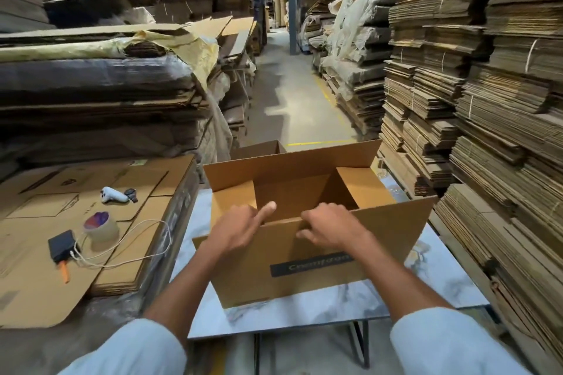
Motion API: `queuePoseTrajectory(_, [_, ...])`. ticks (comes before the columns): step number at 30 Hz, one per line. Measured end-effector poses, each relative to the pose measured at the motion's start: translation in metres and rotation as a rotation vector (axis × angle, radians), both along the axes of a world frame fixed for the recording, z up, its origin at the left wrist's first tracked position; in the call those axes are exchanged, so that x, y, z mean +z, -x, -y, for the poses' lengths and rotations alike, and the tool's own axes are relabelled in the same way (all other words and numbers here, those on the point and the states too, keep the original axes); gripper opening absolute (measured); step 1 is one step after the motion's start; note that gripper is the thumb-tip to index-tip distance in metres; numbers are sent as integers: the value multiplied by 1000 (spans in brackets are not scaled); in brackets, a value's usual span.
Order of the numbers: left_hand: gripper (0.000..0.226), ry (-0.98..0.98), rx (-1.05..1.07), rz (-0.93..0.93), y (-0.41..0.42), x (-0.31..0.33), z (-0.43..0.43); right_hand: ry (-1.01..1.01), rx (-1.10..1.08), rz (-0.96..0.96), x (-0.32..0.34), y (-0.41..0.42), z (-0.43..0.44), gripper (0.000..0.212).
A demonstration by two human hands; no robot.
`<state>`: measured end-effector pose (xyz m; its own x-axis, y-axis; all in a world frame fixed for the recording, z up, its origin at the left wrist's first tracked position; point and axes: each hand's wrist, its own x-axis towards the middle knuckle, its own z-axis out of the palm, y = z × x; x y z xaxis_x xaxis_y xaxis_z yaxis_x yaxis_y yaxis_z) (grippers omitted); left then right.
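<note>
Carton flap [304,256] lies inside the right grip [329,225].

The cardboard box [249,277] is plain tan brown, with a black label [312,265] lettered in pale gold on its near wall. Beneath it the table top [335,310] is white marbled with grey. Left of the box lie a black power bank [62,245], a white cable [137,253], an orange cutter [64,272] and a clear tape roll [101,227] with a purple-red core. Beyond the box a yellow floor line [316,142] crosses the grey concrete.

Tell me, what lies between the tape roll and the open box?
The head view shows a white cable looping over flat cardboard sheets beside the tape roll, then a bare strip of marbled tabletop before the box.
</note>
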<state>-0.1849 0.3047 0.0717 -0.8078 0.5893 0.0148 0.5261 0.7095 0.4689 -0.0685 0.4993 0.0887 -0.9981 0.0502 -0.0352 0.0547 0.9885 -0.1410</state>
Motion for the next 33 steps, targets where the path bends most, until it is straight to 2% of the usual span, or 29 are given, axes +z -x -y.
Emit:
queuePoseTrajectory(2, [69, 41, -24, 182, 13, 13, -8, -55, 41, -48, -10, 8, 29, 21])
queuePoseTrajectory(5, [41, 409, -134, 167, 25, 19, -25, -99, 34, -90, -23, 11, 42, 20])
queuePoseTrajectory(9, [40, 785, -167, 152, 24, 8, -38, -48, 11, -80, -29, 12, 42, 27])
queuePoseTrajectory(13, [36, 898, -138, 34, 31, 8, -35, -52, 18, -108, -31, 12, 39, 29])
queuePoseTrajectory(16, [42, 771, -43, -69, 30, 12, -15, -33, 4, -124, -31, 13, 39, 27])
queuePoseTrajectory(19, [28, 478, 180, -140, 25, 21, 22, -21, -4, -122, -31, 18, 39, 27])
queuePoseTrajectory(21, [24, 270, 340, -137, 30, 21, 48, -3, -13, -102, -26, 19, 39, 29])
queuePoseTrajectory(23, [22, 142, 458, -92, 33, 12, 65, -8, -12, -73, -19, 21, 43, 34])
queuePoseTrajectory(27, [25, 7, 511, -40, 30, -11, 65, -83, 29, 1, -18, 24, 51, 48])
queuePoseTrajectory(29, [34, -42, 499, -31, 32, -15, 64, 37, 8, 93, -11, 25, 43, 68])
queuePoseTrajectory(31, [36, -47, 460, -20, 35, -17, 66, 272, -64, 235, 2, 32, 23, 87])
queuePoseTrajectory(33, [36, -24, 434, -23, 37, -18, 68, 323, -143, 355, 12, 43, -5, 81])
